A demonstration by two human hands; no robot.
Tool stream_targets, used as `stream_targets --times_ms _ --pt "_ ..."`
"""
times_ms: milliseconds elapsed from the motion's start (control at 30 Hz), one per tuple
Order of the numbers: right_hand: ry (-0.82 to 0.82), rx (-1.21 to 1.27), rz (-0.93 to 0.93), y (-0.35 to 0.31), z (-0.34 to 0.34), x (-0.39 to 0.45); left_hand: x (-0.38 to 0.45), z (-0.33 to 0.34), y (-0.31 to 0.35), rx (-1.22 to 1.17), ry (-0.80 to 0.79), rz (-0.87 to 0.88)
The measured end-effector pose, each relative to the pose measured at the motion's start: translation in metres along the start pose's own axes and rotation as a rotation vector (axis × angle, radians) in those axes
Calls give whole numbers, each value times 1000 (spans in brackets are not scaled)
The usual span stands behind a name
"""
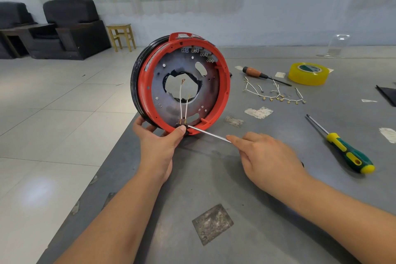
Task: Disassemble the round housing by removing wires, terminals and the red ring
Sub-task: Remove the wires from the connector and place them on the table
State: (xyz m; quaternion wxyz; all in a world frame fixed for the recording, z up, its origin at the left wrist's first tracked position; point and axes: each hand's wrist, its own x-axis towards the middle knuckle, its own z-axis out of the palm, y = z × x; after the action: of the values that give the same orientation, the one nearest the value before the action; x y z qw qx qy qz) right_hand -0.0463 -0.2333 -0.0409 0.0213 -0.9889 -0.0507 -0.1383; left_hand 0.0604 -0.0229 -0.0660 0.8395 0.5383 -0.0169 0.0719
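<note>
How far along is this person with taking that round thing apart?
Partway. A bunch of loose white wires with brass terminals already lies on the grey table. The left hand steadies the round black housing while the right hand works a thin metal screwdriver shaft at two remaining white wires. The red plastic ring is still on.

Yellow tape roll (308, 73) on grey tabletop (235, 178), far right of me. Green-yellow screwdriver (347, 152) nearer. Wooden stool (121, 36), two dark armchairs (72, 28) on floor beyond.
</note>
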Motion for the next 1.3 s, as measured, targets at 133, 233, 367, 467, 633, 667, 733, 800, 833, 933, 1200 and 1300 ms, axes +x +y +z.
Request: stream_targets --times_ms 133,233,367,467,633,667,733,800,833,933,1200,1300 --pt "11 -69 -6 -4 5 -1 0 0 0 -35 18 -29" --pt "28 -155 -49 -15 5 -3 0 0 0 -88 38 -44" --pt "101 -271 -71 -23 4 -4 0 1 1 -116 51 -44" --pt "47 -284 -69 -26 2 -4 -1 1 3 -110 65 -41" --pt "1 -224 -94 -35 1 -4 0 2 4 -124 82 -53" --pt "8 -187 -100 -35 3 -4 0 2 4 -129 86 -59" --pt "-18 -189 -92 -35 1 -3 0 1 4 -140 90 -64" --pt "-28 -218 -81 -36 1 -3 1 2 4 -139 89 -62" --pt "-41 -189 -84 -35 3 -3 0 2 4 -138 88 -62" --pt "6 -115 -92 -32 10 -2 0 3 5 -137 88 -61" --pt "-97 68 -36 -29 7 2 -1 4 4 -114 80 -60" --pt "-90 135 -34 -29 6 2 -1 2 4 -111 75 -60"
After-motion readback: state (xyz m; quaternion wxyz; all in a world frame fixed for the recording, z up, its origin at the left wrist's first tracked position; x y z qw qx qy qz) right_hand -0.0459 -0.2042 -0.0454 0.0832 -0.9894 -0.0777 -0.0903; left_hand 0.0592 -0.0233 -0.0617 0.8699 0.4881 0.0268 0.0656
